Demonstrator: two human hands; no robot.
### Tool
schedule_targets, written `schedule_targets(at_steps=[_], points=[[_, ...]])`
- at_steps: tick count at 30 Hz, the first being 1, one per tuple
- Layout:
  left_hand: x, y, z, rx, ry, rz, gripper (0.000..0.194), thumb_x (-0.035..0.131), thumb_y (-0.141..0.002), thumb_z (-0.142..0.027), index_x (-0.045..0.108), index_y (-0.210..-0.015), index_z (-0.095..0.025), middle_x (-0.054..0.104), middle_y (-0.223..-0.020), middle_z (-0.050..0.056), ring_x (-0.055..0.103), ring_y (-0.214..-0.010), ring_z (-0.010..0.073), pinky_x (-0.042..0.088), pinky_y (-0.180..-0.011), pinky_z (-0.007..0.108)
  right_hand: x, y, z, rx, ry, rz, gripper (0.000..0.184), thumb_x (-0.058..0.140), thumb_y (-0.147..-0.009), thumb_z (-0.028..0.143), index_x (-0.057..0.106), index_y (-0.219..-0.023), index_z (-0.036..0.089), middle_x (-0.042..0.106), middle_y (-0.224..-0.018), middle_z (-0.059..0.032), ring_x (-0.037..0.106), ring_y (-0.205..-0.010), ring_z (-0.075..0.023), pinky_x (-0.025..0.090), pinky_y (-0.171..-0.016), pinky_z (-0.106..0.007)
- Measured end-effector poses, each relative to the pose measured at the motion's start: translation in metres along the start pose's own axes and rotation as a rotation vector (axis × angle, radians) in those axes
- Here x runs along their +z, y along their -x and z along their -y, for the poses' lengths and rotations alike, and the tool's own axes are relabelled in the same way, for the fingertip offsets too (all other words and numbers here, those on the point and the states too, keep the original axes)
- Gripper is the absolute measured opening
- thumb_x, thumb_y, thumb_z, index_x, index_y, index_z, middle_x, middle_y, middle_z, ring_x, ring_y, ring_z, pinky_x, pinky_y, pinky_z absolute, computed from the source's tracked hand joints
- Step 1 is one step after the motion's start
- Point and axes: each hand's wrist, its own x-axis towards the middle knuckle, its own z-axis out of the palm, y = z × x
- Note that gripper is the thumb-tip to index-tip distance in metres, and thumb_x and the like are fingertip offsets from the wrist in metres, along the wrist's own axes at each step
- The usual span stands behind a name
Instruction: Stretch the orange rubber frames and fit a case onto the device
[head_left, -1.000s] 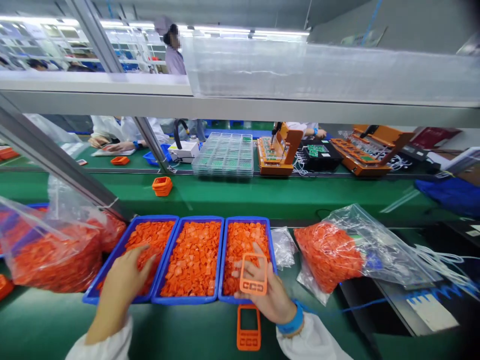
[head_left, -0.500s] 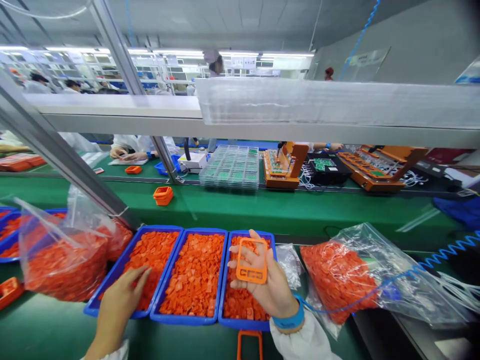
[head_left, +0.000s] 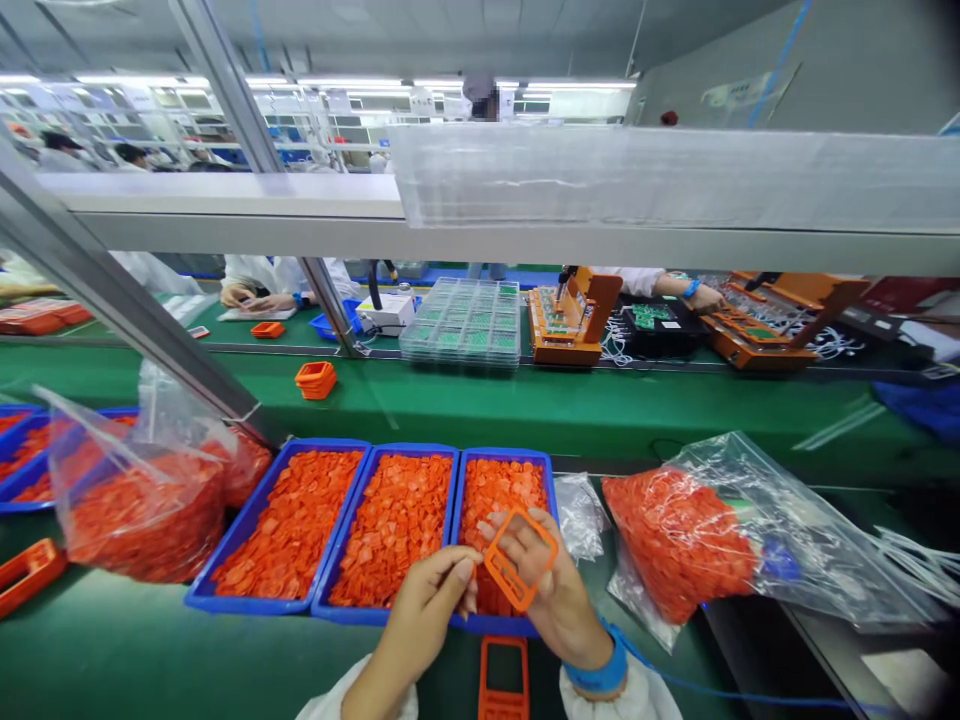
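My right hand [head_left: 551, 590] holds a flat orange keypad frame [head_left: 520, 557], tilted, over the right blue tray [head_left: 553, 490] of small orange parts. My left hand [head_left: 429, 610] is pinched shut against the frame's lower left edge; whether it holds a small piece is not visible. Another orange frame [head_left: 503, 680] lies on the green mat in front of me, between my wrists. The middle tray [head_left: 339, 600] and the left tray [head_left: 225, 598] are also full of orange pieces. A blue wrist strap [head_left: 600, 670] is on my right wrist.
Clear bags of orange parts lie at the left [head_left: 142, 500] and right [head_left: 690, 540]. A green conveyor [head_left: 600, 405] runs behind the trays, carrying an orange box [head_left: 316, 379]. Beyond it are clear trays of boards [head_left: 465, 320], orange fixtures [head_left: 570, 315] and other workers' hands [head_left: 701, 296].
My left hand left the left tray and came across to the frame in my right hand. The frame has tilted and dropped lower over the right tray.
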Motion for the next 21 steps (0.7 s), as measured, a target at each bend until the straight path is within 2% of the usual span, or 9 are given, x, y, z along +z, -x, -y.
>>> schedule_targets(at_steps=[3, 6, 8, 11, 13, 15, 17, 21], points=[[-0.005, -0.002, 0.006, 0.030, -0.012, 0.025, 0.057, 0.059, -0.098, -0.069, 0.073, -0.107, -0.015, 0.060, -0.074, 0.001, 0.060, -0.063, 0.0142, 0.051, -0.062, 0.026, -0.006, 0.008, -0.003, 0.027, -0.001, -0.088, 0.070, 0.089, -0.076, 0.061, 0.059, -0.134, 0.035, 0.071, -0.140, -0.0139, 0.067, -0.133, -0.0370, 0.039, -0.119, -0.061], [-0.011, -0.002, 0.005, 0.155, -0.095, 0.057, 0.048, 0.053, -0.104, -0.060, 0.073, -0.096, -0.017, 0.060, -0.084, 0.003, 0.060, -0.067, 0.0138, 0.053, -0.064, 0.026, -0.011, 0.014, -0.013, 0.091, -0.022, -0.156, 0.067, 0.081, -0.083, 0.064, 0.058, -0.137, 0.033, 0.074, -0.137, -0.0149, 0.069, -0.128, -0.0358, 0.042, -0.117, -0.060], [-0.015, -0.001, 0.004, 0.223, -0.190, 0.079, 0.044, 0.051, -0.107, -0.053, 0.074, -0.096, -0.018, 0.062, -0.089, 0.005, 0.062, -0.070, 0.0148, 0.054, -0.066, 0.027, -0.013, 0.016, -0.022, 0.119, -0.045, -0.187, 0.062, 0.074, -0.089, 0.066, 0.058, -0.139, 0.032, 0.076, -0.135, -0.0141, 0.071, -0.124, -0.0335, 0.045, -0.114, -0.057], [-0.017, 0.000, 0.007, 0.231, -0.319, 0.100, 0.030, 0.060, -0.104, -0.045, 0.077, -0.109, -0.021, 0.067, -0.089, 0.006, 0.064, -0.075, 0.0173, 0.053, -0.070, 0.028, -0.017, 0.018, -0.031, 0.141, -0.084, -0.209, 0.063, 0.068, -0.093, 0.067, 0.055, -0.144, 0.033, 0.076, -0.136, -0.0131, 0.072, -0.122, -0.0314, 0.048, -0.110, -0.054], [-0.014, 0.002, 0.013, 0.201, -0.346, 0.085, 0.023, 0.066, -0.100, -0.040, 0.077, -0.107, -0.021, 0.069, -0.085, 0.005, 0.064, -0.075, 0.0180, 0.052, -0.070, 0.028, -0.019, 0.017, -0.034, 0.147, -0.092, -0.214, 0.068, 0.068, -0.092, 0.069, 0.054, -0.147, 0.032, 0.076, -0.137, -0.0135, 0.072, -0.121, -0.0315, 0.048, -0.110, -0.054], [-0.007, 0.003, 0.020, 0.191, -0.335, 0.057, 0.019, 0.069, -0.099, -0.038, 0.077, -0.096, -0.021, 0.069, -0.084, 0.005, 0.064, -0.076, 0.0183, 0.050, -0.070, 0.028, -0.020, 0.016, -0.036, 0.137, -0.080, -0.221, 0.069, 0.067, -0.091, 0.071, 0.054, -0.146, 0.032, 0.076, -0.136, -0.0134, 0.072, -0.120, -0.0313, 0.047, -0.112, -0.054], [0.000, 0.003, 0.028, 0.211, -0.309, 0.027, 0.023, 0.070, -0.098, -0.039, 0.077, -0.088, -0.020, 0.067, -0.088, 0.005, 0.064, -0.080, 0.0192, 0.051, -0.071, 0.028, -0.019, 0.015, -0.039, 0.120, -0.051, -0.221, 0.068, 0.063, -0.092, 0.074, 0.056, -0.144, 0.030, 0.078, -0.132, -0.0127, 0.072, -0.119, -0.0307, 0.044, -0.115, -0.055], [0.011, 0.001, 0.034, 0.225, -0.265, -0.031, 0.026, 0.073, -0.095, -0.046, 0.079, -0.088, -0.021, 0.062, -0.090, 0.006, 0.064, -0.081, 0.0204, 0.054, -0.072, 0.030, -0.018, 0.013, -0.047, 0.074, 0.044, -0.196, 0.067, 0.052, -0.095, 0.078, 0.058, -0.141, 0.029, 0.079, -0.124, -0.0103, 0.069, -0.124, -0.0309, 0.039, -0.120, -0.055]])
